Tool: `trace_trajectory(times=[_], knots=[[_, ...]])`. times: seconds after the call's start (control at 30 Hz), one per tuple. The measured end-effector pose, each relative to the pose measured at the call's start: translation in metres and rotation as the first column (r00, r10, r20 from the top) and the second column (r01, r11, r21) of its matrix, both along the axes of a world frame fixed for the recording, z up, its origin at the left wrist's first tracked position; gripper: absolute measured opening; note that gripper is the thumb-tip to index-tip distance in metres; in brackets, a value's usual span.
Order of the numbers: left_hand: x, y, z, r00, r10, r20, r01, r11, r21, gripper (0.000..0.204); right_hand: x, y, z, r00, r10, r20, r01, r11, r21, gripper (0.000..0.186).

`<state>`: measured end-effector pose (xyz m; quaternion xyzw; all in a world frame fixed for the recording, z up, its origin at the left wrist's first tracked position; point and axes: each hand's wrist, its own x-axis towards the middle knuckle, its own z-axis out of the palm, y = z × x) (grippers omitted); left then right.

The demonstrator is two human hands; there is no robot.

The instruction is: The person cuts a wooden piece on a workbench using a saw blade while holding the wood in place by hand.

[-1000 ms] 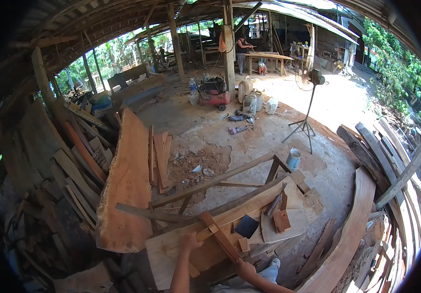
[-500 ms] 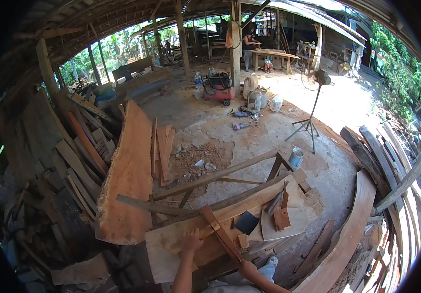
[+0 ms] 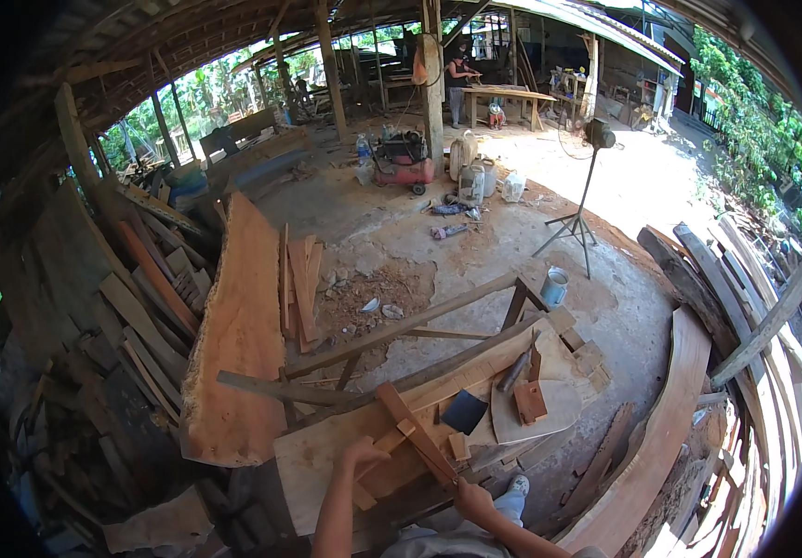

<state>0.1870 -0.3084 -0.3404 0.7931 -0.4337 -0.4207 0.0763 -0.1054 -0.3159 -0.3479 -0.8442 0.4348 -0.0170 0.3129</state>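
A long reddish-brown wooden bar (image 3: 429, 451) lies slantwise over the pale boards on the low workbench. At the bar's near end my right hand (image 3: 472, 500) is closed round it. A short light wood strip (image 3: 393, 439) crosses the bar, and my left hand (image 3: 362, 453) is at the strip's left part, its fingers bent and seemingly closed on it. Right of the bar are a dark square sheet (image 3: 464, 412), a small wood block (image 3: 458, 446), a reddish-brown block (image 3: 530, 402) and a dark hand tool (image 3: 513, 372) whose kind I cannot make out.
A wide slab (image 3: 243, 344) leans left of the bench, beside stacked boards. A curved plank (image 3: 656, 437) and more timber lie at right. Beyond stand a metal can (image 3: 554, 287), a fan on a tripod (image 3: 596, 139), a red compressor (image 3: 404, 167) and another person (image 3: 457, 79).
The whole view has shifted slightly left and up. My left hand has changed its pose a little at the light strip. My right hand stays at the bar's near end.
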Motion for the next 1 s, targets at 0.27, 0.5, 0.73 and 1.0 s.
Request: trace_trajectory(times=[0.27, 0.5, 0.73, 1.0], knots=[[-0.061, 0.014, -0.006, 0.852, 0.171, 0.495, -0.004, 0.947, -0.321, 0.05, 0.005, 0.001, 0.02, 0.997, -0.047, -0.057, 0.05, 0.997, 0.057, 0.024], [-0.049, 0.01, -0.005, 0.9, 0.138, 0.413, -0.03, 0.966, -0.257, 0.046, 0.011, 0.0, 0.017, 0.991, -0.018, -0.132, 0.032, 0.994, 0.102, 0.022], [-0.009, -0.005, 0.002, 0.984, 0.007, 0.177, 0.027, 0.981, -0.19, 0.049, 0.014, -0.002, 0.025, 0.993, 0.002, -0.117, 0.011, 0.994, 0.109, 0.022], [-0.023, 0.004, -0.001, 0.907, 0.132, 0.399, 0.028, 0.928, -0.371, 0.051, 0.019, -0.007, 0.023, 0.994, -0.014, -0.106, 0.022, 0.998, 0.067, 0.026]])
